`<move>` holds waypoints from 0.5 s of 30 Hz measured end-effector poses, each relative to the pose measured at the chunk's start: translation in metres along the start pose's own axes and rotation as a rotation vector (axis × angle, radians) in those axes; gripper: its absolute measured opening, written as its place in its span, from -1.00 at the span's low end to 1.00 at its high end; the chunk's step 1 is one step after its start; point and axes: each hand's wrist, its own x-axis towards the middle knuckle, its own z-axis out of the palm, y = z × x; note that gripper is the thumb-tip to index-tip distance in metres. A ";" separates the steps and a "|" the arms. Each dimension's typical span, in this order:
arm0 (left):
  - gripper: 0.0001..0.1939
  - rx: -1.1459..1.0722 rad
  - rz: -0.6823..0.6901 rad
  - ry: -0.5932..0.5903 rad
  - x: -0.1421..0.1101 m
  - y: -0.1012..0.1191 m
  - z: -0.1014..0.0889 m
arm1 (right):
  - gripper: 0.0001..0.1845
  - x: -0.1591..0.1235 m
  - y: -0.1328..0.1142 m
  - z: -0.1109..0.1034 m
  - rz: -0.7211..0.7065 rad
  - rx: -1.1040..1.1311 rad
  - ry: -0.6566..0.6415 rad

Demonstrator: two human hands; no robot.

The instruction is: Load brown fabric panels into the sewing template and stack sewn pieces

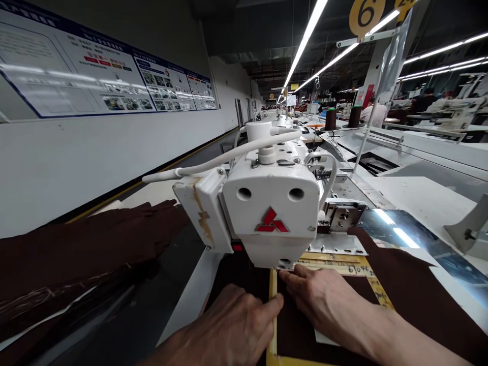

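A white sewing machine head (271, 203) with a red three-diamond badge stands in front of me. Under it lies dark brown fabric (305, 340), framed by a yellowish sewing template (273, 290) with handwriting on its strips. My left hand (232, 328) is closed, fingers curled down, its thumb across the template's left strip; its fingertips are hidden. My right hand (324, 300) lies palm down inside the template, fingers stretched over the fabric beside the strip, tips close under the machine head. The needle is hidden from view.
A pile of brown fabric pieces (87, 254) lies at the left. Metal guide plates (337, 244) sit right of the machine head. Thread cones (331, 119) stand farther back. A wall with a notice board (114, 76) runs along the left. A person (375, 114) sits far right.
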 end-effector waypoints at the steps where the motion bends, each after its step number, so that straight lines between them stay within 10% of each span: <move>1: -0.61 -0.006 -0.005 -0.004 -0.001 0.002 -0.001 | -0.70 0.001 -0.001 -0.002 0.005 -0.004 -0.010; 15: -0.68 -0.053 -0.030 -0.011 0.000 0.008 -0.004 | -0.56 0.003 -0.009 -0.003 0.027 -0.089 -0.036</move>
